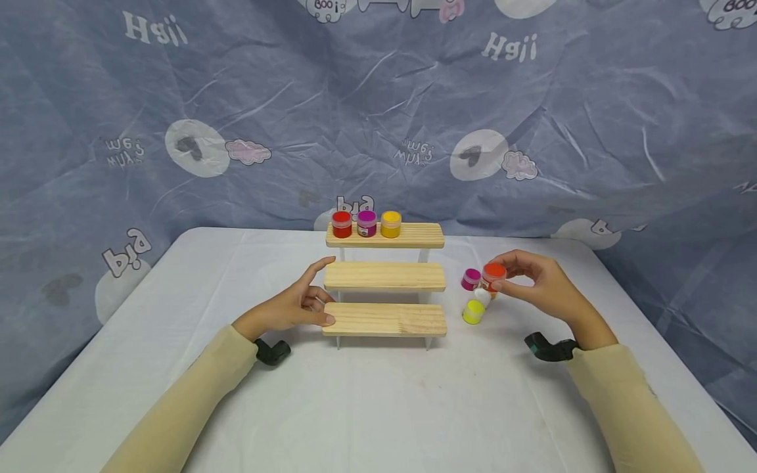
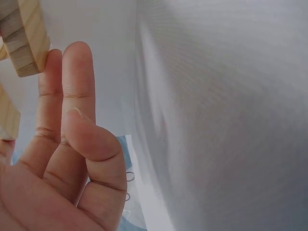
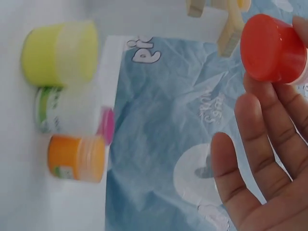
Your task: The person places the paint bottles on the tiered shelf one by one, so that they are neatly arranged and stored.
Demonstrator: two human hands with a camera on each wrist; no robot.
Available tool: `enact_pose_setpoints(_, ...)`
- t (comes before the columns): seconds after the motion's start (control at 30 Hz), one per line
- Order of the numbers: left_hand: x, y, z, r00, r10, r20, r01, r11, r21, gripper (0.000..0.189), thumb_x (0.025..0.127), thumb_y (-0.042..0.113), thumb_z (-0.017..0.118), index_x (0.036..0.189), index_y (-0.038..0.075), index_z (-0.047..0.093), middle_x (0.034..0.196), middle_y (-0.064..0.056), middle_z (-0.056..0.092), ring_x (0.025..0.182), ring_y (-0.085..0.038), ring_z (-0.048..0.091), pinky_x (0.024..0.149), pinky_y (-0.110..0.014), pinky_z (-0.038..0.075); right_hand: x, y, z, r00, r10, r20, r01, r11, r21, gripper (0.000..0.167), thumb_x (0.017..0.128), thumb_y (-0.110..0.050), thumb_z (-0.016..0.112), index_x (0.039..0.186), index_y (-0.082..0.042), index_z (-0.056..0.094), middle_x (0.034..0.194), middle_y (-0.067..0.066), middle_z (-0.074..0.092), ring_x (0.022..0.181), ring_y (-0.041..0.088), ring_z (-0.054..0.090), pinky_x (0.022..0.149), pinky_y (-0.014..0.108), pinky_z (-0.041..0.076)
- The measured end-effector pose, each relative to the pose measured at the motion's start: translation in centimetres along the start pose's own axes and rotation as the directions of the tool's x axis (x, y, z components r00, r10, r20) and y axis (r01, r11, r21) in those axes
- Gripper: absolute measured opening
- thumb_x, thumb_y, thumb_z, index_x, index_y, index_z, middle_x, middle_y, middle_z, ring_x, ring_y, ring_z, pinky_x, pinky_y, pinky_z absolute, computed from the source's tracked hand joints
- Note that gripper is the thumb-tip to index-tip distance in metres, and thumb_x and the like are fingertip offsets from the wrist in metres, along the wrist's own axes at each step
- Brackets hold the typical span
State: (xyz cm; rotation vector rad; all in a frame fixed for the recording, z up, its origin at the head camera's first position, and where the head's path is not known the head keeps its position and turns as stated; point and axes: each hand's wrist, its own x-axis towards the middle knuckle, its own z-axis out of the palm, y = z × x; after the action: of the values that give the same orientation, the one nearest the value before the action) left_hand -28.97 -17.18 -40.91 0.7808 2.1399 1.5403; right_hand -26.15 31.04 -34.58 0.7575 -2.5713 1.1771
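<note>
My right hand [image 1: 535, 276] pinches a small red-orange jar [image 1: 494, 272] between thumb and fingertips, over a group of little jars at the right. In the right wrist view that jar [image 3: 274, 48] lies tilted at the fingertips. Below are a purple-lidded jar [image 1: 471, 279], a white jar [image 1: 481, 297], a yellow jar [image 1: 473, 312] and an orange jar [image 3: 77, 158], mostly hidden in the head view. My left hand [image 1: 296, 302] touches the left ends of a three-tier wooden display stand [image 1: 384, 276], thumb at the lowest tier and index finger by the middle one.
On the stand's top tier, red [image 1: 342, 225], purple [image 1: 367, 224] and yellow [image 1: 391, 225] jars stand side by side towards the left. White cloth [image 1: 378, 407] covers the table. A blue printed curtain [image 1: 378, 118] hangs behind it.
</note>
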Motion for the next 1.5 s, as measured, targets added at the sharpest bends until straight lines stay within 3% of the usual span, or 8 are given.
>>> enact_pose_setpoints(0.23, 0.0, 0.1, 0.0, 1.000, -0.007, 0.002, 0.007, 1.000, -0.013, 0.116, 0.097, 0.009, 0.081, 0.174, 0.027, -0.003, 0.117, -0.017, 0.069, 0.092, -0.026, 0.067, 0.086, -0.033, 0.052, 1.7, -1.0, 1.2, 0.996, -0.073, -0.045, 0.077, 0.993, 0.093, 0.029, 0.091, 0.009, 0.079, 0.120, 0.005, 0.074, 0.112, -0.016, 0.073, 0.099, 0.006, 0.067, 0.093, 0.016, 0.051)
enact_pose_setpoints(0.47, -0.1, 0.0, 0.0, 1.000, -0.009, 0.002, 0.009, 1.000, -0.018, 0.117, 0.097, 0.009, 0.081, 0.174, 0.028, -0.004, 0.116, -0.017, 0.069, 0.092, -0.025, 0.067, 0.085, -0.033, 0.052, 3.6, -2.3, 2.6, 0.995, -0.090, -0.039, 0.096, 0.980, 0.173, 0.030, 0.092, 0.010, 0.078, 0.121, 0.008, 0.072, 0.111, -0.014, 0.074, 0.098, 0.009, 0.069, 0.093, 0.019, 0.052)
enact_pose_setpoints(0.8, 0.0, -0.2, -0.1, 1.000, 0.001, 0.011, -0.001, 1.000, -0.020, 0.116, 0.098, 0.008, 0.081, 0.174, 0.026, -0.004, 0.114, -0.015, 0.069, 0.092, -0.025, 0.067, 0.086, -0.034, 0.052, 6.6, -3.8, 4.1, 0.999, -0.022, -0.048, 0.031, 0.977, 0.209, 0.031, 0.097, 0.003, 0.077, 0.126, 0.008, 0.071, 0.109, -0.005, 0.074, 0.098, 0.013, 0.068, 0.089, 0.020, 0.055)
enact_pose_setpoints(1.1, -0.1, -0.1, 0.0, 1.000, -0.005, 0.012, 0.005, 1.000, -0.028, 0.116, 0.097, 0.007, 0.081, 0.174, 0.027, -0.004, 0.113, -0.015, 0.069, 0.093, -0.025, 0.068, 0.088, -0.035, 0.053, 9.2, -4.2, 5.1, 0.996, 0.079, -0.046, -0.069, 0.978, 0.194, 0.036, 0.101, -0.009, 0.077, 0.135, 0.003, 0.070, 0.123, 0.018, 0.073, 0.102, 0.015, 0.069, 0.090, 0.021, 0.056)
enact_pose_setpoints(1.5, 0.0, -0.1, -0.1, 1.000, -0.002, 0.014, 0.003, 0.999, -0.038, 0.117, 0.097, 0.007, 0.081, 0.174, 0.027, -0.004, 0.113, -0.015, 0.068, 0.092, -0.024, 0.067, 0.088, -0.034, 0.052, 11.4, -5.0, 5.8, 0.990, 0.137, -0.027, -0.131, 0.979, 0.155, 0.042, 0.101, -0.016, 0.079, 0.138, 0.002, 0.069, 0.123, 0.022, 0.072, 0.109, 0.031, 0.067, 0.089, 0.024, 0.052)
